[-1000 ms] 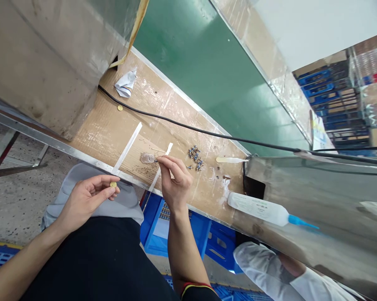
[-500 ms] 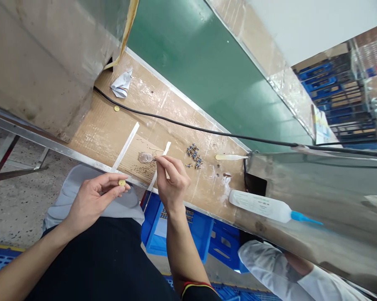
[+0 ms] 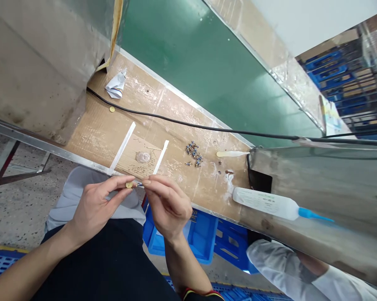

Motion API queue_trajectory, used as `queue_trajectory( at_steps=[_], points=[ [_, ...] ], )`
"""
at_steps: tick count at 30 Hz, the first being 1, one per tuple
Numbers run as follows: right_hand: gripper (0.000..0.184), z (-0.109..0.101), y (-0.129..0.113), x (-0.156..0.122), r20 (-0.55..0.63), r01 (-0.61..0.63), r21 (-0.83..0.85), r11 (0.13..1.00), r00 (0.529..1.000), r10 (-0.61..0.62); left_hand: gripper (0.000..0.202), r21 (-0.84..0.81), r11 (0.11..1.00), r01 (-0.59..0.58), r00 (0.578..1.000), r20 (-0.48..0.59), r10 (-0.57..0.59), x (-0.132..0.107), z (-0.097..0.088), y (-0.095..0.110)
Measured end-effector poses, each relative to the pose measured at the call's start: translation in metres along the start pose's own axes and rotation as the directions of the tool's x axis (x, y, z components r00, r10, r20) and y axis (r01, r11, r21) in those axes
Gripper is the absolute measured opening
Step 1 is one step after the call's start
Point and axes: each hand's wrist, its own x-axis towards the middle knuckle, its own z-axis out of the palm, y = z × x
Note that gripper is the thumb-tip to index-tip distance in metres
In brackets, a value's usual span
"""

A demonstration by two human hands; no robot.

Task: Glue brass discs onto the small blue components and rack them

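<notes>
My left hand (image 3: 94, 205) is closed, pinching a small round yellow disc (image 3: 129, 184) between thumb and fingertips. Close beside it, my right hand (image 3: 170, 205) pinches a tiny part with a bluish tip (image 3: 139, 184) that points at the disc; I cannot tell whether the two touch. Both hands are over the bench's front edge. Just beyond them a small clear dish (image 3: 143, 157) sits on a cardboard piece (image 3: 128, 154) strewn with tiny dark bits. Right of it lies a heap of small blue-and-brass parts (image 3: 193, 151).
A black cable (image 3: 188, 124) crosses the bench. At right are a white bottle with a blue nozzle (image 3: 265, 202) and a pale tapered tube (image 3: 230, 154). A crumpled cloth (image 3: 116, 85) and another yellow disc (image 3: 112, 109) lie at left. Below hangs a blue tray (image 3: 203, 246). Another person's sleeve (image 3: 266, 261) shows lower right.
My right hand has come away from the clear dish, down and left to my left hand, a bluish tip now showing in its pinch. My left hand has shifted slightly right with the disc.
</notes>
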Motion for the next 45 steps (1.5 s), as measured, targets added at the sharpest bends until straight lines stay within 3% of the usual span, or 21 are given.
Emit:
queue_trajectory(
  at_steps=[5, 20, 32, 37, 45],
  points=[
    [0.043, 0.01, -0.001, -0.003, 0.016, 0.022, 0.055, 0.998, 1.0, -0.023, 0.03, 0.072, 0.991, -0.109, 0.994, -0.012, 0.11, -0.004, 0.002, 0.002],
    [0.046, 0.008, 0.0, -0.007, 0.063, 0.05, 0.047, 0.998, 0.997, -0.053, 0.034, 0.079, 0.985, -0.152, 0.988, -0.006, 0.153, -0.008, 0.0, 0.008],
    [0.044, -0.001, -0.003, -0.006, 0.128, 0.253, -0.051, 0.966, 0.961, -0.245, 0.029, 0.295, 0.896, -0.331, 0.941, 0.034, 0.337, -0.011, -0.002, 0.023],
    [0.054, -0.003, -0.003, -0.012, 0.139, 0.272, -0.079, 0.959, 0.956, -0.26, 0.025, 0.306, 0.904, -0.298, 0.953, 0.051, 0.298, -0.013, 0.0, 0.027],
    [0.057, -0.011, 0.004, -0.033, 0.1, 0.353, -0.175, 0.919, 0.935, -0.34, 0.026, 0.167, 0.96, -0.223, 0.974, 0.089, 0.21, -0.013, -0.002, 0.04]
  ],
)
